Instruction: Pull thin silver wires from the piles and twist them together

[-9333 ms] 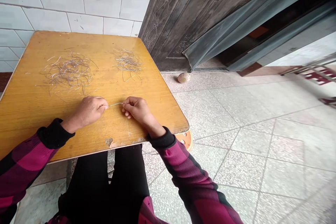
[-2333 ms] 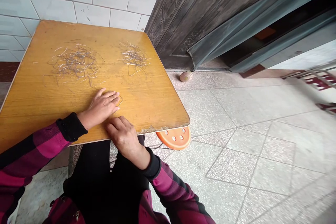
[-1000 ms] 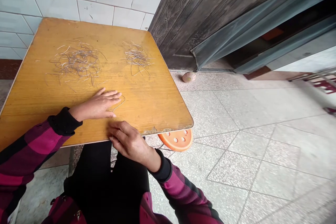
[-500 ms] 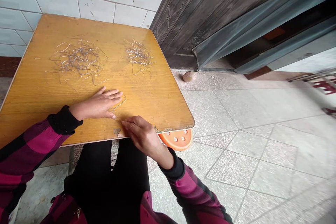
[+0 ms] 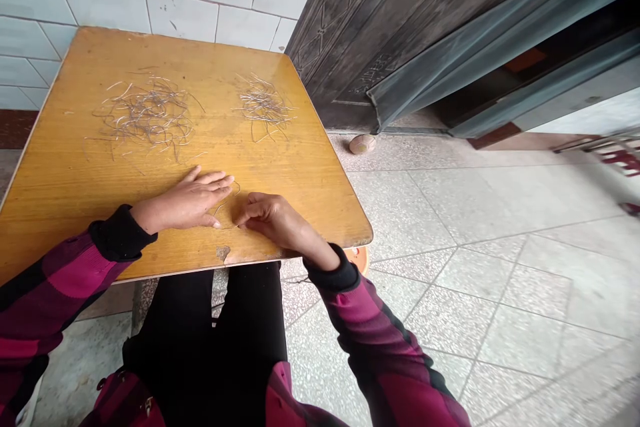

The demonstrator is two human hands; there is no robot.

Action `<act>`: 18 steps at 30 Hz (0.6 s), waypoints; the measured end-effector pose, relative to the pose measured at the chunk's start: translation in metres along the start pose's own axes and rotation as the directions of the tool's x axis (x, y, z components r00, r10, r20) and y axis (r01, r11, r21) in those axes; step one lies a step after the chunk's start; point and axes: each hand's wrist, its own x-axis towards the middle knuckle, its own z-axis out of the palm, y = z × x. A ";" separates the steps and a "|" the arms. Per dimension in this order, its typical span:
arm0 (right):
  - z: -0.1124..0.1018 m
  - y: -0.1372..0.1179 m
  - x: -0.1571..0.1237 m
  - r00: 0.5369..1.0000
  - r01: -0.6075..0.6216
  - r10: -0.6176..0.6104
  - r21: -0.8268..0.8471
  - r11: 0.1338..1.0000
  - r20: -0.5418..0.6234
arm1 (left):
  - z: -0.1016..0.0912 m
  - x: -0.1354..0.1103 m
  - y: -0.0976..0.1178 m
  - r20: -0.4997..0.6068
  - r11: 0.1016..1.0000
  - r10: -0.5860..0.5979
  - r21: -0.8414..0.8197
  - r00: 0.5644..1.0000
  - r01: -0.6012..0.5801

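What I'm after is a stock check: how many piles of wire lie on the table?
2: the wider pile on the left part of the table, and the smaller pile to its right, nearer the right edge.

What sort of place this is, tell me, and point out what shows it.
Likely the entrance area of a home, though a small workshop is possible: a dark patterned door stands next to a white tiled wall, and a gray-blue curtain hangs by the dark doorway.
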 end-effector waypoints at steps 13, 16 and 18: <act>-0.014 0.001 0.024 0.968 -0.025 0.058 -0.139 0.990 0.243 | 0.001 -0.001 -0.002 -0.030 1.000 -0.013 -0.017 0.999 0.012; -0.007 -0.007 0.007 0.991 -0.044 0.062 -0.148 0.988 0.120 | -0.004 -0.003 0.005 -0.186 1.000 -0.018 -0.003 0.982 0.018; 0.000 -0.009 -0.004 0.996 -0.087 0.087 -0.136 0.987 0.000 | -0.012 -0.006 0.015 -0.370 0.999 -0.053 -0.012 0.927 0.052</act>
